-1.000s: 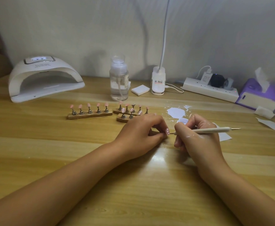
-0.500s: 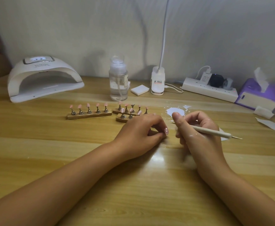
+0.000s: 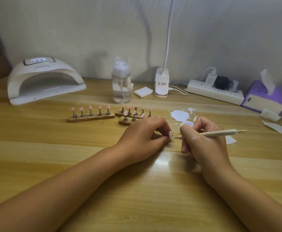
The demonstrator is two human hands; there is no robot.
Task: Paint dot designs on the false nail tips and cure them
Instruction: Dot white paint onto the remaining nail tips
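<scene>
Our left hand (image 3: 142, 136) pinches a nail tip (image 3: 170, 134); at 3 o'clock, our right hand (image 3: 203, 144) grips the dotting tool (image 3: 220, 132) (point just beside the tip).

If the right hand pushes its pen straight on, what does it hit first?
Probably the pink dotted false nail tip pinched in the left hand; the cream dotting pen in the right hand points at it.

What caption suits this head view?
The left hand pinches a pink nail tip; the right hand aims a pen at it.
</scene>
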